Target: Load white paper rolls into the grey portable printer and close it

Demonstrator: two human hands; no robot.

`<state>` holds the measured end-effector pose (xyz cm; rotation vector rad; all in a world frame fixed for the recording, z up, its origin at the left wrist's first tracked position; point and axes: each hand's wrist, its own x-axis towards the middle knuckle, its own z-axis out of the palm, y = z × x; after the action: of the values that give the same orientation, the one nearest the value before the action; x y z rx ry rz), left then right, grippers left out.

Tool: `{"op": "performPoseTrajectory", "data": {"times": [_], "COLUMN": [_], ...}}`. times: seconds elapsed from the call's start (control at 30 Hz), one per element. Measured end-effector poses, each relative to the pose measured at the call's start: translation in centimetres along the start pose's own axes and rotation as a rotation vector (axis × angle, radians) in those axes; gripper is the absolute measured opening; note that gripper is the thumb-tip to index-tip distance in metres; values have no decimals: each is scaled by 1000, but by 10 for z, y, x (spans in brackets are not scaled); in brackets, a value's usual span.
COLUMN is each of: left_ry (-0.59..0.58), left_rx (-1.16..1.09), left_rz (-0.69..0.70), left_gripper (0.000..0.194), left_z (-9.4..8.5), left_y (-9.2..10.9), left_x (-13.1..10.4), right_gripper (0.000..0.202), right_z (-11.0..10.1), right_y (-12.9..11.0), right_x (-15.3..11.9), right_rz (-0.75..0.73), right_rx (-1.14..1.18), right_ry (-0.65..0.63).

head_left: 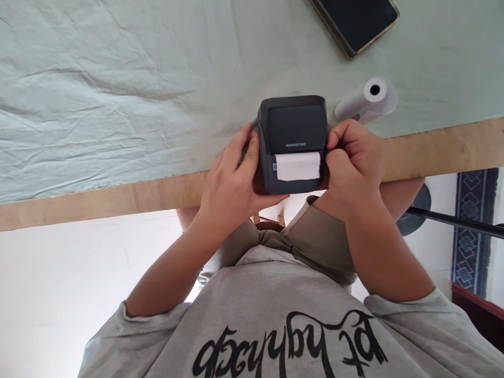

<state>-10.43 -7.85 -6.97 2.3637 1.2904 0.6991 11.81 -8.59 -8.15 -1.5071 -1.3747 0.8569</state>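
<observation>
A black label printer [293, 120] sits at the table's near edge, with a strip of white paper [298, 167] showing at its front slot. My left hand [235, 178] is wrapped round the printer's left side, fingers along the side and thumb under the front edge. On the opposite side, my right hand [353, 156] has its fingers curled against the printer's right side. Its fingertips are partly hidden, and I cannot make out whether anything small is between them. Just beyond that hand lies a roll of white paper [359, 102] with a dark core.
A smartphone [355, 12] with a dark screen lies at the far right. Pale green cloth [106, 95] covers the table, wrinkled at left, with a bare wooden edge [94, 201] in front. A black stand with a pole [462, 222] is on the floor at right.
</observation>
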Motion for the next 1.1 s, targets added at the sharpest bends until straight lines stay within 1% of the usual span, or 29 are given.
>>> {"op": "performPoseTrajectory", "data": {"times": [0.13,0.23,0.3,0.4,0.5,0.6,0.73,0.8,0.87,0.9,0.97,1.03,1.1], "left_ry": [6,38,39,35,38,18,23,30,28,25,22,19,9], "left_rx": [-84,-147,-130,-54,-29,-48,-68,-76,-91,-101,-117,-123,-123], "left_rz": [-58,-103,-86,-44,-58,-83,-67,-52,-52,-58,-68,-76,-83], "left_gripper": [96,83,75,70,70,72,72,72,73,72,72,73,74], "left_z": [-1,-2,-1,1,2,2,1,2,2,2,2,2,2], "left_y": [0,2,4,6,7,7,4,3,2,2,2,3,4], "left_x": [-1,-1,0,0,0,0,-1,-1,-1,-2,-2,-2,-2], "right_gripper": [12,7,8,20,23,22,21,20,20,19,14,10,16], "right_z": [1,-3,-8,-17,-24,-24,-16,-11,-10,-10,-11,-12,-10], "right_y": [-9,-19,-24,-30,-40,-59,-85,-90,-89,-88,-84,-83,-85], "right_x": [-2,-1,1,5,10,16,28,35,40,43,48,54,61], "right_rz": [-58,-97,-99,-100,-108,-148,-201,-229,-278,-294,-299,-283,-263], "right_rx": [-59,-109,-158,-224,-287,-362,-402,-368,-338,-356,-464,-640,-814], "right_ry": [37,53,0,-105,-136,-98,0,26,41,27,-55,-187,-323]}}
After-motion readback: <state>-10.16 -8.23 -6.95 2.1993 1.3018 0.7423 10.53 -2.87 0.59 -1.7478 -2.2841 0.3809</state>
